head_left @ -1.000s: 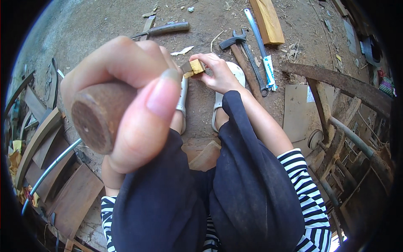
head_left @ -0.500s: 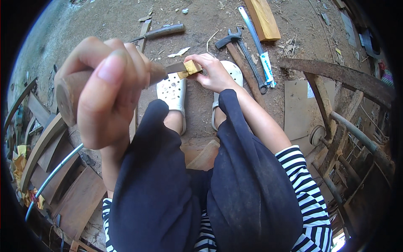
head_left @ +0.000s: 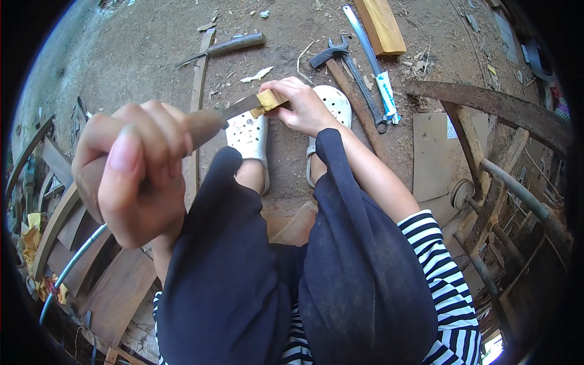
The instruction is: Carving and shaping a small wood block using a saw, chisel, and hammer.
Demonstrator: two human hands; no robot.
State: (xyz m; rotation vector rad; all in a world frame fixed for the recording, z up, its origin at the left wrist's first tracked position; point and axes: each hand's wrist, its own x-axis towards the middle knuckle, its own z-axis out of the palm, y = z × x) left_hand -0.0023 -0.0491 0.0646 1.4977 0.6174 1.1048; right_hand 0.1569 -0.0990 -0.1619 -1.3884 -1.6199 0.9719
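Observation:
My left hand (head_left: 137, 164) is closed in a fist around the thick wooden handle of a chisel (head_left: 240, 107). Its flat metal blade points away to the right and meets a small yellowish wood block (head_left: 265, 103). My right hand (head_left: 300, 104) pinches that block from its right side, above the white clogs (head_left: 249, 132) on my feet. The fingers partly cover the block, so its far end is hidden. Whether the blade cuts into the wood or only rests on it, I cannot tell.
Beyond my feet lie a hammer (head_left: 353, 100), a wrench (head_left: 365, 88), a hacksaw blade (head_left: 365, 36) with a printed sleeve, a thick timber (head_left: 383, 27) and another wooden-handled tool (head_left: 234, 44). Curved wood pieces (head_left: 58, 228) crowd the left. A wooden frame (head_left: 480, 152) stands at right.
My left hand has drawn back left and downward with the chisel. The wood block has shifted slightly left and tilted in my right hand, the blade still against it.

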